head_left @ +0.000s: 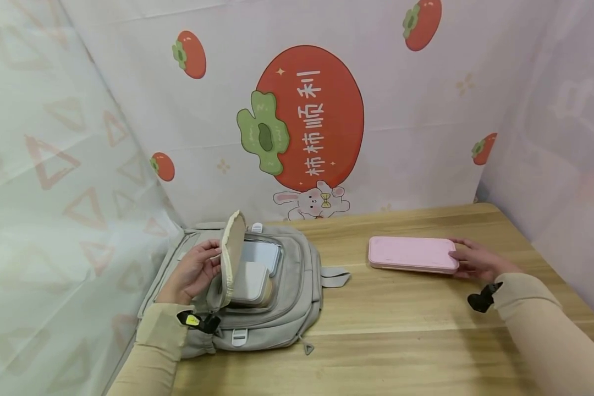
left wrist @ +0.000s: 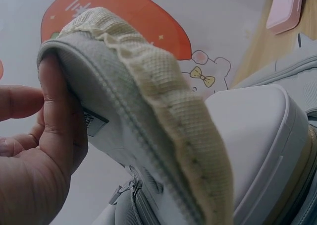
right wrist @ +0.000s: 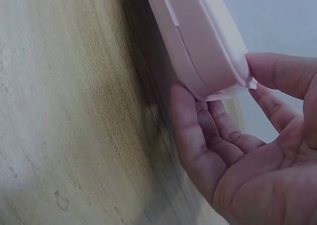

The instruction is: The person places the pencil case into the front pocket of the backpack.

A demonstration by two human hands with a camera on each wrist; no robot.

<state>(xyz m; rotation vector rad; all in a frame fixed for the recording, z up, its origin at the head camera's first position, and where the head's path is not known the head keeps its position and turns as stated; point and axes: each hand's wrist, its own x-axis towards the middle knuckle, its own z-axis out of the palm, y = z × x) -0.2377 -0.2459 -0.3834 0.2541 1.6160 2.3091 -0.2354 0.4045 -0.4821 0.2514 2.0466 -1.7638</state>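
A grey backpack [head_left: 297, 291] lies on the table at the left with its front pocket unzipped. My left hand [head_left: 195, 270] holds the pocket's flap [head_left: 235, 247] raised, fingers at its edge; in the left wrist view the flap [left wrist: 143, 121] has a ruffled cream edging. Inside the pocket lie a white rounded box [head_left: 249, 280] and a pale blue one [head_left: 261, 253]. At the right, my right hand [head_left: 477, 261] grips the near end of a pink oblong hard case [head_left: 411, 254]. Thumb on top and fingers beneath, it holds the case [right wrist: 208, 41] tilted in the right wrist view.
The wooden table [head_left: 376, 341] runs between backpack and pink case. A grey strap [head_left: 334, 276] sticks out from the backpack, and a zipper pull [head_left: 308, 347] hangs at its lower side. Printed cloth walls [head_left: 401, 154] enclose the back and sides.
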